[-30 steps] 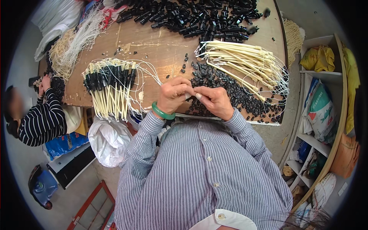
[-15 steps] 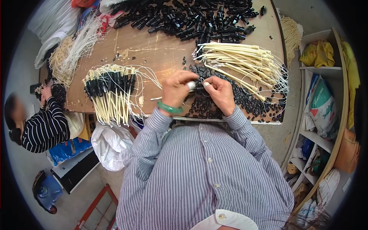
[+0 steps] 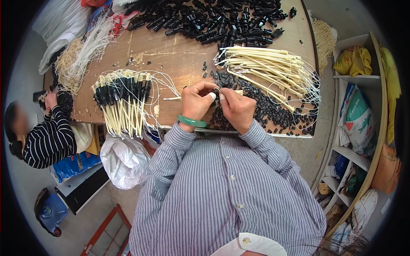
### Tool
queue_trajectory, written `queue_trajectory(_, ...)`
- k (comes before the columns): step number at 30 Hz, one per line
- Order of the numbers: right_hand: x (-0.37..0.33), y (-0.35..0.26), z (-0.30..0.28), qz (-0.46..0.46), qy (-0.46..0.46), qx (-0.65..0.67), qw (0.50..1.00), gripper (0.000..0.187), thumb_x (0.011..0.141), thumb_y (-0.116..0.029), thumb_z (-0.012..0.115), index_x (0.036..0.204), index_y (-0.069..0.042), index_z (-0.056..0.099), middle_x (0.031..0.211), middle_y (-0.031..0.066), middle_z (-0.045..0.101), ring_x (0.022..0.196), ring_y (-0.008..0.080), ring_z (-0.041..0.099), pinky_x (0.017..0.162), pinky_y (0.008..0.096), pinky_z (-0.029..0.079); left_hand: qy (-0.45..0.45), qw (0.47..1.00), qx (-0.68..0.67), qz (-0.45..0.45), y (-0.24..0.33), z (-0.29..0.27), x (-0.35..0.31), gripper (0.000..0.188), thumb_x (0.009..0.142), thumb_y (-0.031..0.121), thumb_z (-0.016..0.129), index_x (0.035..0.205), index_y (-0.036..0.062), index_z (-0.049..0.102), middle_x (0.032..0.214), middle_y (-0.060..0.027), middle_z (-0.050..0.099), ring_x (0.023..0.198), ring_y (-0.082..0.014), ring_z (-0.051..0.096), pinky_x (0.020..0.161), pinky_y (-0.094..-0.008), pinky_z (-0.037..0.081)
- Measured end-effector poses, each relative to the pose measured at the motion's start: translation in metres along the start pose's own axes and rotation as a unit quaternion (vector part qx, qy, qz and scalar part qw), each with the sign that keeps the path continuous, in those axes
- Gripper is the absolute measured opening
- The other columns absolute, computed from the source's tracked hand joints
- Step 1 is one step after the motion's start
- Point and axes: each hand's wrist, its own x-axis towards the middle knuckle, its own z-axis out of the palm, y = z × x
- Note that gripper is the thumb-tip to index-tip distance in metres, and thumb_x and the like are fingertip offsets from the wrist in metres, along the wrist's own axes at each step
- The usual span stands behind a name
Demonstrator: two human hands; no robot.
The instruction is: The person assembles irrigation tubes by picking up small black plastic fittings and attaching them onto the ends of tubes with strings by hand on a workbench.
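Note:
My left hand (image 3: 196, 102) is closed in a pinch, a green bangle at its wrist. Close beside it, my right hand (image 3: 237, 107) pinches too, its fingers curled. Between their fingertips show a small black piece (image 3: 216, 91) and a bit of thin white cord, partly hidden by the fingers. A short cream tube end (image 3: 239, 92) sticks out past my right hand; the rest is hidden. To the left of my left hand extends a pale thin stick (image 3: 172, 98). White covers sit on some fingertips. Small black parts (image 3: 265, 104) lie scattered beneath and right of my hands.
A bundle of cream tubes with white cords (image 3: 269, 64) lies to the right. Black-ended cream tubes (image 3: 124, 100) lie left. Black fittings (image 3: 213, 21) are heaped at the back of the table (image 3: 171, 55). Another person (image 3: 49, 141) works at far left; shelves (image 3: 358, 79) stand right.
My hands have come closer together, the right moving left and the left fingers closing inward. The pale stick by my left hand has shifted farther from me. A cream tube end now shows by my right hand.

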Motion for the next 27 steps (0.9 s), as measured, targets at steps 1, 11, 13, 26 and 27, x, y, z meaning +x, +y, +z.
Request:
queue_trajectory(1,0.0,0.0,-0.001,-0.001,-0.001,0.0,1.0,0.009,0.081,-0.011,0.065,0.089,-0.009,0.063,0.071,0.0069,0.064,0.05,0.0235,0.061,0.044,0.0335,0.046,-0.014,1.0,0.005,0.006,-0.001,-0.001,0.0,0.015,0.073,-0.005,0.066,0.085,0.0016,0.071,0.075,0.001,0.066,0.068,-0.0044,0.06,0.059,-0.0212,0.049)
queue_trajectory(11,0.007,0.011,-0.021,0.347,-0.095,0.54,0.761,0.012,0.09,-0.009,0.061,0.095,-0.001,0.068,0.063,-0.0083,0.053,0.051,-0.0006,0.039,0.044,0.0177,0.03,-0.033,0.906,0.228,0.356,0.01,-0.012,0.006,0.027,0.068,-0.001,0.063,0.094,0.0019,0.068,0.086,-0.0116,0.067,0.075,-0.0242,0.066,0.068,-0.0314,0.053)
queue_trajectory(13,0.011,0.015,-0.028,0.391,-0.086,0.683,0.611,0.013,0.09,-0.008,0.06,0.097,0.0,0.067,0.062,-0.0093,0.05,0.05,-0.0009,0.037,0.042,0.0187,0.028,-0.172,0.935,0.225,0.212,0.013,-0.012,0.0,0.036,0.066,0.001,0.062,0.102,0.0005,0.066,0.095,-0.0144,0.069,0.087,-0.0288,0.068,0.079,-0.0347,0.054)
queue_trajectory(26,0.017,0.01,-0.019,0.241,-0.262,0.229,0.906,0.021,0.078,-0.016,0.073,0.095,-0.006,0.068,0.055,0.005,0.058,0.049,0.0111,0.058,0.046,0.0274,0.043,-0.1,0.805,0.489,0.322,0.021,-0.024,-0.011,0.032,0.067,0.007,0.066,0.1,0.0081,0.068,0.079,-0.0061,0.065,0.064,-0.0229,0.064,0.055,-0.0334,0.051)
queue_trajectory(27,0.015,0.005,-0.016,0.202,-0.232,0.203,0.93,0.02,0.079,-0.015,0.073,0.096,-0.005,0.068,0.061,0.0049,0.061,0.051,0.0117,0.059,0.047,0.0271,0.045,-0.097,0.803,0.492,0.32,0.02,-0.027,-0.012,0.032,0.067,0.007,0.066,0.1,0.0081,0.068,0.079,-0.0061,0.065,0.064,-0.0229,0.064,0.055,-0.0334,0.051)
